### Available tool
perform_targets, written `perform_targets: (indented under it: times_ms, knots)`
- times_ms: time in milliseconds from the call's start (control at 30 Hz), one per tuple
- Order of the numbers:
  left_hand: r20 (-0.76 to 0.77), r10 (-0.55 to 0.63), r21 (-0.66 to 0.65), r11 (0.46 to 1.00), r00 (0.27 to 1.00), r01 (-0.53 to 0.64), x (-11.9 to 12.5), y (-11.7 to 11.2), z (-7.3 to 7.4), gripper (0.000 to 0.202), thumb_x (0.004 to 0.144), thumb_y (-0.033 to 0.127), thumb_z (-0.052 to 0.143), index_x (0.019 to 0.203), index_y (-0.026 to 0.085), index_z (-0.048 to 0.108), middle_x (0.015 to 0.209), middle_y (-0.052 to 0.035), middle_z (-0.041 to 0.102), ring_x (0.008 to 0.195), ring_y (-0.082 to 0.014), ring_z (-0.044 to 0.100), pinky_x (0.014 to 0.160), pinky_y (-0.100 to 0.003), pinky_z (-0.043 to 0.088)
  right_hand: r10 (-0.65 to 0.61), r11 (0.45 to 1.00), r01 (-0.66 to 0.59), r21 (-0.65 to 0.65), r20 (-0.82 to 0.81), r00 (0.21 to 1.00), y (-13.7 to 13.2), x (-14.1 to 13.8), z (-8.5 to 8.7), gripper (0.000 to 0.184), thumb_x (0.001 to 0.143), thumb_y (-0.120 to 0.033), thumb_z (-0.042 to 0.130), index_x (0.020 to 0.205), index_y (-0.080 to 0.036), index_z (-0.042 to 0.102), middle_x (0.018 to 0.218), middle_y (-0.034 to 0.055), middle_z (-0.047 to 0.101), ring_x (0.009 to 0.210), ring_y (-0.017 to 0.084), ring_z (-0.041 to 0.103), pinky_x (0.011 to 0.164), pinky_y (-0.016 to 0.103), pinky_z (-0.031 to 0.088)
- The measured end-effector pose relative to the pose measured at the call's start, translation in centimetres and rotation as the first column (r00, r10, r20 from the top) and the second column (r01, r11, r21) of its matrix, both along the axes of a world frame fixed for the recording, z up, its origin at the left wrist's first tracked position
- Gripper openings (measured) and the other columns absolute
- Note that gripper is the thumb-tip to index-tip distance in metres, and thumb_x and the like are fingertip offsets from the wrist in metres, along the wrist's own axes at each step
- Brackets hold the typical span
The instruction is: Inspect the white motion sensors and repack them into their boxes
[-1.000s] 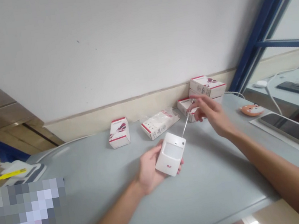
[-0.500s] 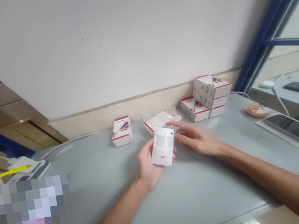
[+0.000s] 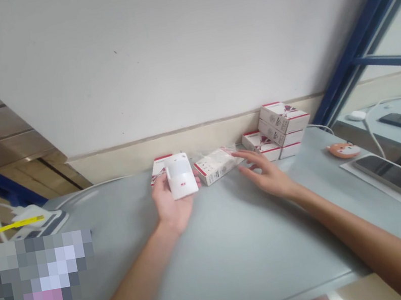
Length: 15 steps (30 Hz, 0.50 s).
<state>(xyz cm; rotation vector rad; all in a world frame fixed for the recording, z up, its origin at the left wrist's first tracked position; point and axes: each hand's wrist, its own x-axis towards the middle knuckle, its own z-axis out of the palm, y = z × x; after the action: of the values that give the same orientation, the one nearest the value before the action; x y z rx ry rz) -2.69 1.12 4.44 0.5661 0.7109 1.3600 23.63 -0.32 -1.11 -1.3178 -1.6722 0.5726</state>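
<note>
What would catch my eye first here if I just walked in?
The white motion sensor stands out first, held up on the left hand above the grey table. To its right, the open right hand is spread beside a white box, near a stack of red-trimmed boxes against the wall. Further right sits a small orange fox toy.

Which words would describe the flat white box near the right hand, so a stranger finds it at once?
On the pale grey table by the wall, find the small white boxes with red edges. The white box lying flat in clear plastic sits beside the right hand. One neighbour stands upright behind the sensor in the left hand; the others form a stack.
</note>
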Motion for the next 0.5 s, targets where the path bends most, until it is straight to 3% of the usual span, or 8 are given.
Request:
perform_targets:
  times_ms: [67, 233, 433, 500]
  knots:
    - [-0.026, 0.004, -0.038, 0.999, 1.000, -0.005, -0.5, 0.6, 0.2, 0.036, 0.096, 0.026, 0.044, 0.118, 0.011, 0.068, 0.089, -0.0137, 0.078, 0.076, -0.0266, 0.076, 0.066, -0.035, 0.061, -0.008, 0.999, 0.006, -0.050, -0.038, 0.999, 0.1, -0.1, 0.1, 0.047, 0.099, -0.052, 0.062, 0.145, -0.040, 0.065, 0.159, 0.0051, 0.055, 0.138, 0.031, 0.054, 0.112, 0.053, 0.050]
    - [-0.128, -0.121, -0.056, 0.992, 0.984, 0.114, -1.4, 1.4, 0.0, 0.030, 0.093, 0.022, 0.052, 0.115, 0.013, 0.068, 0.098, -0.0130, 0.077, 0.076, -0.0282, 0.077, 0.059, -0.036, 0.060, -0.026, 0.996, 0.017, -0.087, -0.095, 0.995, 0.4, 0.2, 0.5, 0.047, 0.099, -0.053, 0.063, 0.143, -0.035, 0.067, 0.159, 0.0061, 0.056, 0.137, 0.029, 0.057, 0.116, 0.051, 0.048]
    - [-0.134, -0.126, -0.070, 0.991, 0.983, 0.118, -2.2, 2.0, -0.4, 0.034, 0.093, 0.025, 0.055, 0.121, 0.010, 0.066, 0.099, -0.0154, 0.077, 0.075, -0.0276, 0.077, 0.060, -0.036, 0.060, 0.002, 0.993, -0.013, -0.120, -0.092, 0.996, 0.8, 0.3, 0.2, 0.045, 0.098, -0.054, 0.066, 0.139, -0.037, 0.071, 0.162, 0.0045, 0.054, 0.152, 0.030, 0.046, 0.120, 0.053, 0.045]
    - [-0.128, -0.130, -0.074, 0.990, 0.983, 0.121, -2.4, 2.1, -0.4, 0.035, 0.093, 0.025, 0.055, 0.123, 0.010, 0.066, 0.099, -0.0156, 0.077, 0.075, -0.0279, 0.077, 0.060, -0.036, 0.060, -0.006, 0.995, -0.005, -0.096, -0.114, 0.993, 0.9, 0.2, 0.2, 0.044, 0.096, -0.055, 0.068, 0.135, -0.036, 0.074, 0.159, 0.0053, 0.058, 0.149, 0.031, 0.050, 0.119, 0.053, 0.046]
